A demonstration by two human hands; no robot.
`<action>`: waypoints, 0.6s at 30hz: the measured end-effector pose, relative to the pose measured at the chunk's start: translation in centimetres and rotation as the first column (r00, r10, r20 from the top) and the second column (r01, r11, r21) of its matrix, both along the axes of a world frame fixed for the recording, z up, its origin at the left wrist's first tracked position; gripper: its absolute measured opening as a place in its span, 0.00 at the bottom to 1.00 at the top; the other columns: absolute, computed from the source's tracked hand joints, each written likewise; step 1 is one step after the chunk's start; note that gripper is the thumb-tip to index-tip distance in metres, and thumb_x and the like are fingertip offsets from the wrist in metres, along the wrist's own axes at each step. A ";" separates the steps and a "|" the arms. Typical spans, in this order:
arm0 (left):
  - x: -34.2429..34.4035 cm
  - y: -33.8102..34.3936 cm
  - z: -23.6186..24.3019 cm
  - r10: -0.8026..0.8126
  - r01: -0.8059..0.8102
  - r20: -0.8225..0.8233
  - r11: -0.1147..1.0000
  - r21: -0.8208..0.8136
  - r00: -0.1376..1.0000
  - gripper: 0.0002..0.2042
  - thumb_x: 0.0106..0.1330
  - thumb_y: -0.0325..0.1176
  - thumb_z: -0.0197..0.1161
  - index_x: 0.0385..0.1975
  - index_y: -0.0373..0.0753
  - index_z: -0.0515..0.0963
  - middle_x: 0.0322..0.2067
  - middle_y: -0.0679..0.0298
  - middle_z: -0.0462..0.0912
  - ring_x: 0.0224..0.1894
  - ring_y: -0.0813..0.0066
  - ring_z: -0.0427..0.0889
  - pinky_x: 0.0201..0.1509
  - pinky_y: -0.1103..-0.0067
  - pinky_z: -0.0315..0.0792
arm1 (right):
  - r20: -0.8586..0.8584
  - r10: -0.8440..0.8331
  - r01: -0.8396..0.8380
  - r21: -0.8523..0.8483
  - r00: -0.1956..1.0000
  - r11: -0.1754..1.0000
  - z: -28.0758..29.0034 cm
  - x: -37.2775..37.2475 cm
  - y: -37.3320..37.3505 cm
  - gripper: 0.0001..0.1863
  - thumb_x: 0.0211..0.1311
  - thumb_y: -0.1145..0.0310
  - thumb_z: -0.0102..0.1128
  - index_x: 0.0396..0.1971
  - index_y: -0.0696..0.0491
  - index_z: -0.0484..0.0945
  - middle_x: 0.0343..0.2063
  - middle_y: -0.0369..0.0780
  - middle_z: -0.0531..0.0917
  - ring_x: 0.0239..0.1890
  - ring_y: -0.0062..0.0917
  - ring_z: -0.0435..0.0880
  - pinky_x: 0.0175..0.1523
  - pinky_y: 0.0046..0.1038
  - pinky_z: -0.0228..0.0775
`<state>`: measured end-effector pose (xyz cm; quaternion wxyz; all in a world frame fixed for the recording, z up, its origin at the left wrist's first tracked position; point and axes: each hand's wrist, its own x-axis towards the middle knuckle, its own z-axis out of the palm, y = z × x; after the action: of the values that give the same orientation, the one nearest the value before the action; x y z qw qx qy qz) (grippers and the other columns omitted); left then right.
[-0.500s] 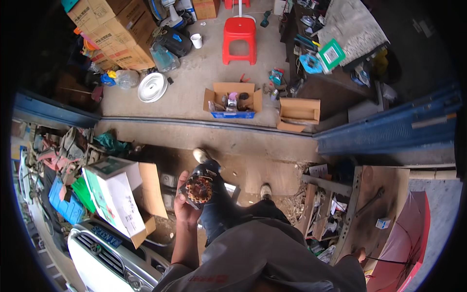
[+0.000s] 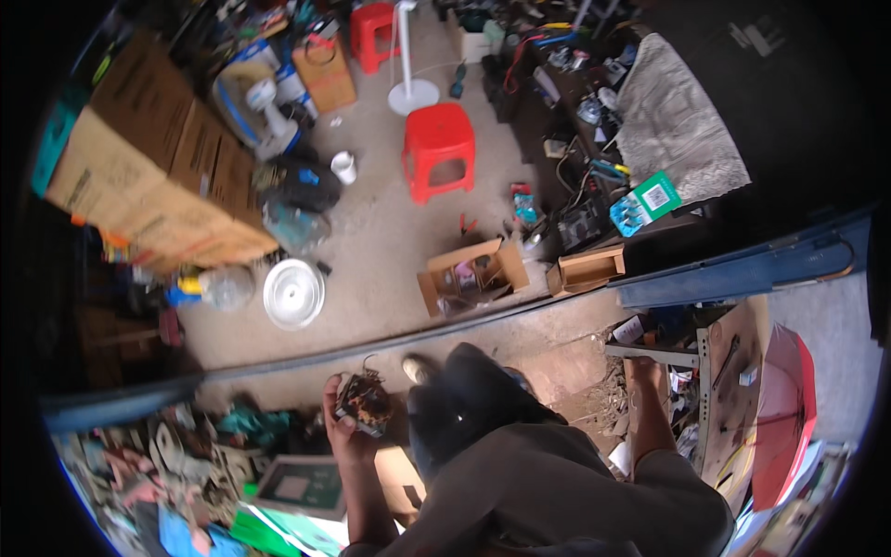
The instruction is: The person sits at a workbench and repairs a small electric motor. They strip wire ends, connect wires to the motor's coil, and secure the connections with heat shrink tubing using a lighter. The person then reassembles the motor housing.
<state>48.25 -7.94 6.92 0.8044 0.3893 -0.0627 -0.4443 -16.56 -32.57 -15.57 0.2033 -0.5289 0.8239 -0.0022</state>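
Observation:
My left hand is raised out in front of me, its thumb and fingers closed on a motor stator. This is a dark, roughly square part with a ring of copper-coloured windings, and thin loose wires stick up from it. My right hand is out at my right side, close to a metal bar by the wooden board. It is small and smeared, so its fingers do not show clearly and I see nothing held in it.
Beyond the door track an open cardboard box holds parts, with a smaller box beside it. A red stool and white basin stand further in. On my right are a wooden board and red umbrella.
I have moved forward, nearer the doorway, and my view has tilted up and turned. My left hand still carries the stator. My right hand has moved forward from beside the umbrella to the metal bar.

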 end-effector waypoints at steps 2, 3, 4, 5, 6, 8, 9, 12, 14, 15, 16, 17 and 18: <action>4.0 -2.4 1.7 -0.032 0.033 0.040 0.999 -0.032 0.999 0.39 0.51 0.39 0.74 0.64 0.42 0.62 0.54 0.54 0.76 0.54 0.57 0.80 0.54 0.63 0.80 | -0.146 0.262 -0.231 0.199 0.954 0.952 2.7 5.2 -0.2 0.24 0.62 0.43 0.56 0.34 0.50 0.87 0.32 0.49 0.87 0.39 0.46 0.86 0.47 0.43 0.77; 5.9 -3.8 2.3 -0.044 0.045 0.032 0.998 -0.047 0.999 0.40 0.51 0.39 0.75 0.64 0.42 0.62 0.55 0.54 0.76 0.54 0.57 0.80 0.54 0.63 0.80 | -0.073 0.197 -0.183 0.169 0.978 0.968 1.8 6.3 -0.1 0.26 0.62 0.42 0.55 0.33 0.51 0.87 0.32 0.48 0.87 0.39 0.45 0.86 0.48 0.42 0.77; 7.6 -5.1 3.0 -0.052 0.054 0.042 0.997 -0.050 0.998 0.40 0.50 0.39 0.75 0.64 0.42 0.62 0.55 0.54 0.75 0.54 0.56 0.80 0.54 0.62 0.80 | -0.009 0.134 -0.129 0.210 0.991 0.969 1.4 8.7 -0.2 0.27 0.62 0.41 0.55 0.32 0.52 0.87 0.33 0.48 0.87 0.39 0.45 0.86 0.49 0.42 0.77; 9.1 -6.5 3.3 -0.065 0.068 0.061 0.997 -0.047 0.996 0.40 0.50 0.39 0.75 0.64 0.42 0.62 0.55 0.54 0.75 0.54 0.56 0.80 0.54 0.62 0.80 | 0.048 0.063 -0.073 0.255 0.997 0.964 1.0 11.1 -0.2 0.29 0.62 0.40 0.55 0.31 0.53 0.87 0.34 0.48 0.87 0.40 0.44 0.86 0.49 0.41 0.77; 10.4 -8.0 3.8 -0.074 0.078 0.094 0.996 -0.034 0.993 0.40 0.50 0.40 0.75 0.64 0.42 0.62 0.55 0.54 0.75 0.54 0.56 0.79 0.54 0.63 0.80 | 0.082 -0.010 -0.021 0.367 0.997 0.930 2.4 16.4 -0.5 0.30 0.61 0.39 0.55 0.31 0.54 0.87 0.35 0.47 0.87 0.41 0.43 0.86 0.51 0.41 0.77; 13.1 -11.3 3.7 -0.139 0.142 0.099 0.990 -0.020 0.985 0.42 0.49 0.41 0.76 0.65 0.43 0.61 0.53 0.51 0.76 0.53 0.56 0.80 0.55 0.63 0.79 | 0.121 0.052 -0.094 0.381 0.991 0.920 3.2 22.3 -0.3 0.31 0.61 0.38 0.54 0.32 0.55 0.87 0.38 0.49 0.87 0.44 0.43 0.86 0.53 0.40 0.76; 14.3 -12.5 3.7 -0.149 0.151 0.112 0.988 -0.012 0.982 0.42 0.48 0.39 0.76 0.65 0.41 0.61 0.53 0.51 0.76 0.53 0.56 0.80 0.57 0.64 0.77 | 0.186 0.055 -0.122 0.372 0.981 0.920 4.1 26.1 -0.6 0.31 0.60 0.38 0.55 0.32 0.55 0.87 0.39 0.51 0.86 0.46 0.43 0.85 0.55 0.40 0.75; 18.3 -17.3 4.1 -0.217 0.218 0.150 0.976 0.011 0.965 0.44 0.49 0.41 0.78 0.65 0.41 0.60 0.54 0.49 0.76 0.55 0.55 0.79 0.57 0.64 0.77 | 0.244 0.215 -0.291 0.343 0.946 0.893 4.4 36.1 -4.6 0.29 0.61 0.41 0.53 0.29 0.56 0.85 0.33 0.52 0.85 0.42 0.47 0.84 0.50 0.43 0.75; 21.4 -20.0 4.4 -0.269 0.269 0.121 0.963 0.013 0.956 0.43 0.49 0.40 0.78 0.65 0.42 0.60 0.53 0.49 0.76 0.55 0.55 0.79 0.57 0.63 0.78 | 0.343 0.220 -0.305 0.216 0.913 0.928 0.1 40.4 -6.5 0.25 0.62 0.45 0.58 0.26 0.55 0.84 0.20 0.41 0.86 0.25 0.29 0.86 0.37 0.35 0.78; 22.8 -21.2 3.7 -0.284 0.285 0.111 0.959 0.004 0.952 0.43 0.50 0.40 0.78 0.65 0.43 0.60 0.52 0.50 0.76 0.54 0.56 0.79 0.55 0.64 0.78 | 0.373 0.181 -0.254 0.159 0.910 0.954 -3.6 41.2 -7.1 0.23 0.63 0.48 0.59 0.29 0.56 0.84 0.21 0.40 0.86 0.24 0.26 0.86 0.35 0.33 0.78; 24.4 -21.4 3.5 -0.313 0.315 0.076 0.949 -0.008 0.947 0.41 0.52 0.39 0.77 0.65 0.43 0.60 0.54 0.50 0.75 0.54 0.57 0.78 0.53 0.64 0.78 | 0.431 0.115 -0.202 0.163 0.895 0.966 -3.0 43.3 -6.7 0.23 0.63 0.49 0.60 0.33 0.57 0.84 0.23 0.40 0.86 0.24 0.24 0.86 0.32 0.30 0.78; 26.1 -21.8 3.3 -0.310 0.311 0.069 0.951 0.002 0.948 0.40 0.54 0.38 0.76 0.66 0.44 0.60 0.55 0.49 0.74 0.55 0.57 0.77 0.52 0.64 0.78 | 0.441 0.150 -0.243 0.160 0.885 0.957 -3.1 45.7 -8.3 0.22 0.63 0.50 0.61 0.33 0.58 0.84 0.23 0.40 0.86 0.24 0.24 0.85 0.32 0.29 0.78; 27.1 -21.1 3.7 -0.298 0.297 0.046 0.955 0.025 0.954 0.40 0.55 0.38 0.76 0.66 0.44 0.60 0.55 0.49 0.74 0.56 0.58 0.76 0.51 0.64 0.78 | 0.446 0.186 -0.290 0.177 0.875 0.941 -1.9 47.2 -8.1 0.21 0.63 0.51 0.61 0.33 0.58 0.84 0.24 0.41 0.86 0.23 0.24 0.85 0.32 0.28 0.79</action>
<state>75.34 -29.04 10.64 0.7231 0.3936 -0.1363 -0.5511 30.66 -40.64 -17.47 0.4377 -0.5855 0.6823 0.0072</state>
